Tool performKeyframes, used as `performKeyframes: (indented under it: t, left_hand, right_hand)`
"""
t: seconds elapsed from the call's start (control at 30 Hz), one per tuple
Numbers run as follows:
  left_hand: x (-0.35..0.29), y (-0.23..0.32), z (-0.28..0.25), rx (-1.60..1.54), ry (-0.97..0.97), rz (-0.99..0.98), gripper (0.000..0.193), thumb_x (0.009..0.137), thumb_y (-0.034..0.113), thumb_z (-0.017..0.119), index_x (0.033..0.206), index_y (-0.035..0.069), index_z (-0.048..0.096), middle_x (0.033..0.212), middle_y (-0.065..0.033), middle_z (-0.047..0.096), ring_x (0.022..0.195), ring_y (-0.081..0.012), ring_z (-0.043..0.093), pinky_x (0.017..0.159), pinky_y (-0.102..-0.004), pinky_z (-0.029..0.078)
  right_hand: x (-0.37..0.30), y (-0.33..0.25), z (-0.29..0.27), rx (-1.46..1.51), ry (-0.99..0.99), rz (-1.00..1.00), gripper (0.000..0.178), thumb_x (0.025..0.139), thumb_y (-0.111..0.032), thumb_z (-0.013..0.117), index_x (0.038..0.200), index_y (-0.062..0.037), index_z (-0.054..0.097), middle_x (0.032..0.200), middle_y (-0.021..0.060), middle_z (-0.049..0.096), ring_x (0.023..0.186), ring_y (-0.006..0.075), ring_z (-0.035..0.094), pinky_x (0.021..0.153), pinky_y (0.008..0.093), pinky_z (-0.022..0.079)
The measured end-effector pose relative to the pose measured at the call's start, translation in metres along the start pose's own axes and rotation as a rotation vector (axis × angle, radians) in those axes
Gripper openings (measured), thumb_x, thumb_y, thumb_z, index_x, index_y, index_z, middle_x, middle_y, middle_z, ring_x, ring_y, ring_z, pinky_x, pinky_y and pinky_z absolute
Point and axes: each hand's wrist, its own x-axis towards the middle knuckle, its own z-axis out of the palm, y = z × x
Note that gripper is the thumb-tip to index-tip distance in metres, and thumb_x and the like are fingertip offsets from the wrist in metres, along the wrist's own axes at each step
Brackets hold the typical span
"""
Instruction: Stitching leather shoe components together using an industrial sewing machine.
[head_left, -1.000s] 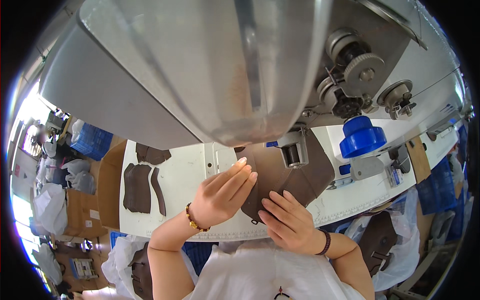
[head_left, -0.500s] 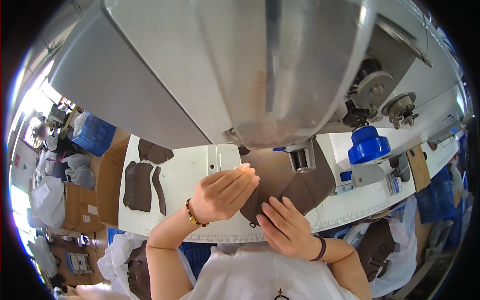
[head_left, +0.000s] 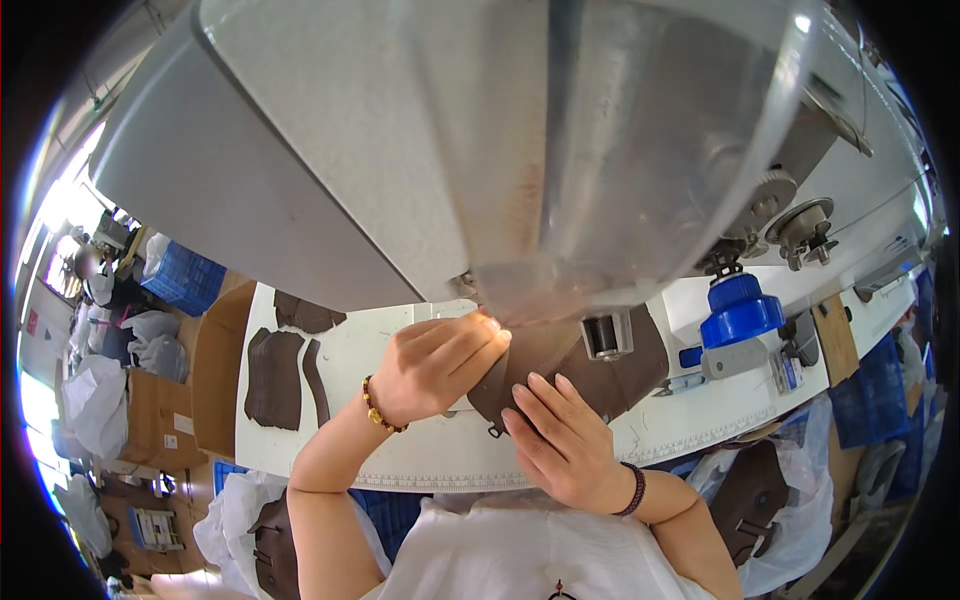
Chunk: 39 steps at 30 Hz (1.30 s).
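A brown leather-like piece (head_left: 638,362) with a seam and a small metal ring at its near edge lies on the white sewing machine table. My right hand (head_left: 565,440) rests on its near part, fingers stretched out and palm down. At its left side my left hand (head_left: 440,368) is closed in a pinch, its fingertips brightly lit beside the sewing machine head (head_left: 330,150). Whatever is between those fingertips is too small or hidden to make out. The machine's transparent guard (head_left: 640,160) and head cover the stitching area. A dark roller (head_left: 605,337) stands over the piece.
Brown cut pieces (head_left: 273,380) lie at the table's left. A blue knob (head_left: 742,312) juts from the machine at the right. Along the near edge runs a ruler strip (head_left: 440,481). Bags with brown pieces (head_left: 755,497) hang at both sides; a cardboard box (head_left: 222,370) stands left.
The leather-like piece with its ring has shifted slightly away from me and left, with both my hands moving along. The view has tilted a little, so the machine appears lower.
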Motion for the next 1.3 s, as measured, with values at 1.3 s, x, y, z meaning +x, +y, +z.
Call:
performKeyframes:
  t: [1.3]
  left_hand:
    - [-0.016, 0.011, -0.004, 0.024, 0.02, 0.096, 0.013, 0.066, 0.003, 0.066, 0.079, 0.003, 0.067, 0.087, -0.0059, 0.065, 0.085, -0.0195, 0.066, 0.063, -0.0237, 0.057]
  right_hand:
    - [0.011, 0.015, -0.003, 0.036, -0.012, -0.003, 0.034, 0.064, 0.002, 0.065, 0.097, 0.007, 0.06, 0.108, 0.0198, 0.059, 0.104, 0.0327, 0.057, 0.089, 0.0427, 0.048]
